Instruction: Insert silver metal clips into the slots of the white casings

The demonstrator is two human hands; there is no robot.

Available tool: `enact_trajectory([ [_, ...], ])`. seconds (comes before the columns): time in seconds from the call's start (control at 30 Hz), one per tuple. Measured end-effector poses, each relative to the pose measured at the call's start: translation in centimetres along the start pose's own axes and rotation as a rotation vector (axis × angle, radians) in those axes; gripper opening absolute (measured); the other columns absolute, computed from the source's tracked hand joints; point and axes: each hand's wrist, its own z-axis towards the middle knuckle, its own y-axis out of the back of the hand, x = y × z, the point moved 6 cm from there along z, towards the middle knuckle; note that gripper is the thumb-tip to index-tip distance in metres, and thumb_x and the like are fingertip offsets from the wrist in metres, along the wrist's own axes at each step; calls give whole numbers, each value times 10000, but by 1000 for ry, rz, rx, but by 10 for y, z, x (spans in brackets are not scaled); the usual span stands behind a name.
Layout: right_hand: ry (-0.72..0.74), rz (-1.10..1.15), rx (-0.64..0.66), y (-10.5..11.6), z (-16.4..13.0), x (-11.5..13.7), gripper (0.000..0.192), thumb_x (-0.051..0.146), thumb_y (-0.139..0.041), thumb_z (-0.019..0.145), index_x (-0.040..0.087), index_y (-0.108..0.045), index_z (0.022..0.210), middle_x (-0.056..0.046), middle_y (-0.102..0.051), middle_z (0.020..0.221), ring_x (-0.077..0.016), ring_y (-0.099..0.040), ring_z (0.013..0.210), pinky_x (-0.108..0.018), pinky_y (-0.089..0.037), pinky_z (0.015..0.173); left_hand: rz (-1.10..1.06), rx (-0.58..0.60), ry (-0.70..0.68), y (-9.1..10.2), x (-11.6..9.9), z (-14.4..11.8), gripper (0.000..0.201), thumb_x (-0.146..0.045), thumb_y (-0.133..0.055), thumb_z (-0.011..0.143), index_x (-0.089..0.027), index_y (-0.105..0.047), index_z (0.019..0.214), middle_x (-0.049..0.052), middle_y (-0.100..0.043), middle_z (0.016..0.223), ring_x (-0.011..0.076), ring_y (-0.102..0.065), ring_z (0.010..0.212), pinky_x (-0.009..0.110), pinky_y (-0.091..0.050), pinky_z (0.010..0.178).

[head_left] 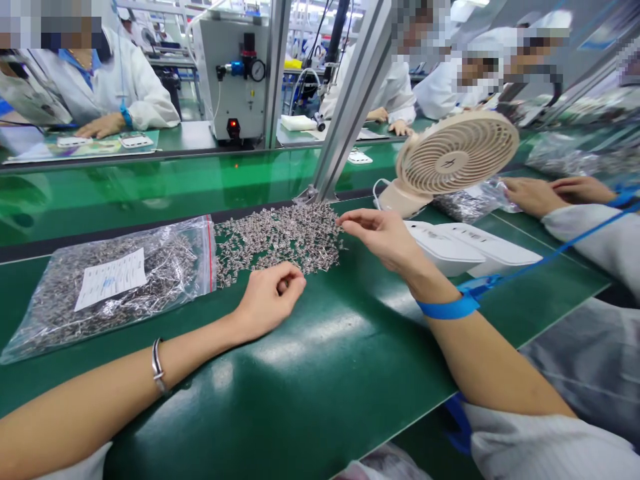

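Note:
A loose pile of small metal parts (285, 237) lies spread on the green tabletop (310, 373). My left hand (273, 297) rests on the table at the pile's near edge, its fingers curled in; whatever they may hold is hidden. At the right end of the pile is my right hand (377, 233), thumb and fingertips pinched together beside the parts. What sits in that pinch is too small to name. Left of the pile lies a clear zip bag (165, 280) full of similar metal parts, with a white paper label (111, 277) on it.
Beyond my right hand stand a beige fan (453, 160) and white plastic housings (465, 247). A metal post (350, 100) rises behind the pile. A co-worker's hands (555, 193) are at the right; a blue wrist cord (550, 257) runs from my right wrist.

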Motion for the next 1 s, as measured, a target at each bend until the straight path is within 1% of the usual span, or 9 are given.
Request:
enact_trajectory([
  [0.07,17,-68,13,3,-1,2,152,298,-608,683,191,-676,766,-28,-672,761,-174,-587,714,-309,-445,691,136,52,-98,-6,-6,-6,178,-310,-464,809,-190,-592,778,33,-605,753,164,-534,740,304,-399,747],
  [0.17,62,-273,207,-12,-7,5,147,235,-602,691,184,-703,785,-41,-680,752,-191,-606,669,-329,-471,671,309,151,-192,-15,-9,-13,249,-317,-459,828,-190,-611,979,87,-624,1070,231,-527,993,386,-366,921],
  [0.3,341,-548,426,-46,-26,17,277,109,-531,723,179,-712,920,-85,-671,1019,-249,-635,927,-370,-486,845,515,191,-166,-21,0,-16,462,-371,-449,843,-174,-484,1260,131,-364,1434,342,-312,1280,540,-262,1026],
  [0.4,440,-670,403,-55,-29,19,332,78,-477,762,175,-693,995,-104,-617,1170,-265,-587,1076,-388,-463,926,630,191,-111,-23,5,-16,545,-385,-405,867,-127,-383,1347,164,-270,1476,362,-217,1340,579,-232,1040],
  [0.6,421,-753,233,-48,-20,13,268,104,-455,813,145,-702,910,-125,-670,1005,-262,-633,954,-384,-489,875,769,216,-75,-23,3,-15,590,-392,-360,893,-81,-306,1392,172,-201,1495,368,-182,1363,573,-229,1054],
  [0.77,483,-650,320,-56,-26,21,293,123,-422,832,139,-694,940,-144,-606,1192,-285,-588,1079,-418,-449,945,833,272,-103,-26,-1,-17,574,-414,-362,899,-112,-337,1387,137,-240,1491,367,-192,1362,543,-253,1056],
  [0.83,459,-658,197,-38,-21,26,267,153,-441,835,150,-691,926,-151,-591,1202,-296,-578,1089,-436,-432,954,856,285,-117,-27,-1,-17,573,-427,-333,907,-119,-333,1390,131,-232,1494,379,-191,1360,557,-259,1045],
  [0.93,394,-658,-208,17,-17,29,278,300,-546,826,164,-651,1045,-170,-540,1239,-321,-515,1153,-467,-380,983,888,311,-157,-27,-1,-16,599,-478,-300,910,-133,-324,1397,121,-216,1500,406,-197,1349,587,-282,1017],
  [1.0,279,-719,-484,58,-25,21,437,411,-649,751,164,-621,1111,-204,-490,1267,-366,-470,1172,-508,-343,979,908,316,-201,-28,-1,-16,630,-511,-305,903,-134,-305,1408,120,-179,1509,437,-178,1344,616,-285,998],
])
